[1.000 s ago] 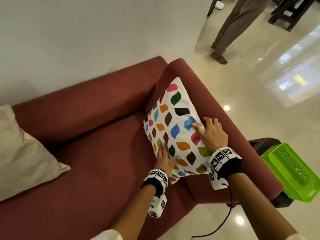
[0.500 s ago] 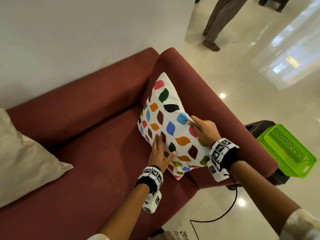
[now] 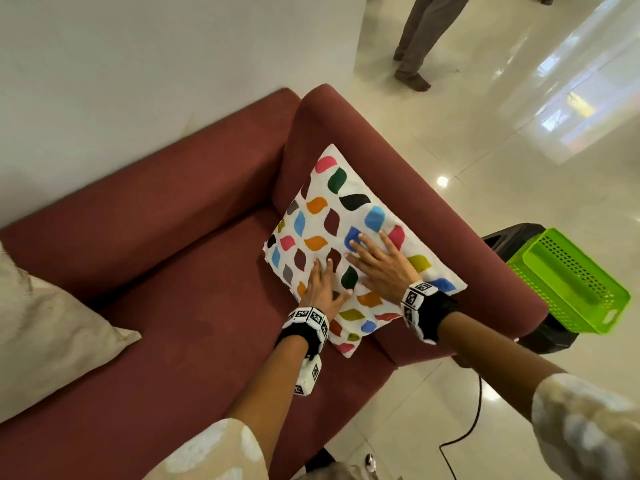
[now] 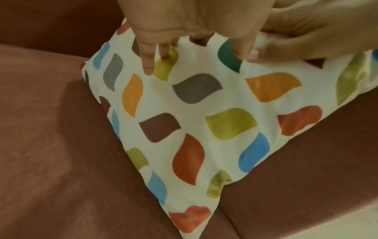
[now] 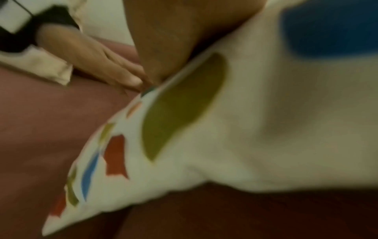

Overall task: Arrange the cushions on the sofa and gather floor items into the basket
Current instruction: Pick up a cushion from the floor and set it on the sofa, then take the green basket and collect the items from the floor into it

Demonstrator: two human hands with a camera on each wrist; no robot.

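A white cushion with coloured leaf shapes leans against the right armrest of the maroon sofa. Both my hands lie flat on its face with fingers straight. My left hand presses its lower left part, and in the left wrist view the left hand's fingertips dent the cushion. My right hand presses the middle, beside the left one. The right wrist view is blurred and shows the cushion close up. A green plastic basket sits right of the armrest.
A beige cushion lies at the sofa's left end. The basket rests on a black object on the glossy tiled floor. A person's legs stand at the far end. A black cable trails on the floor near me.
My right hand let go of the cushion's right edge and moved to lie flat on its middle. The cushion now leans lower against the armrest. My left hand stayed flat on it.
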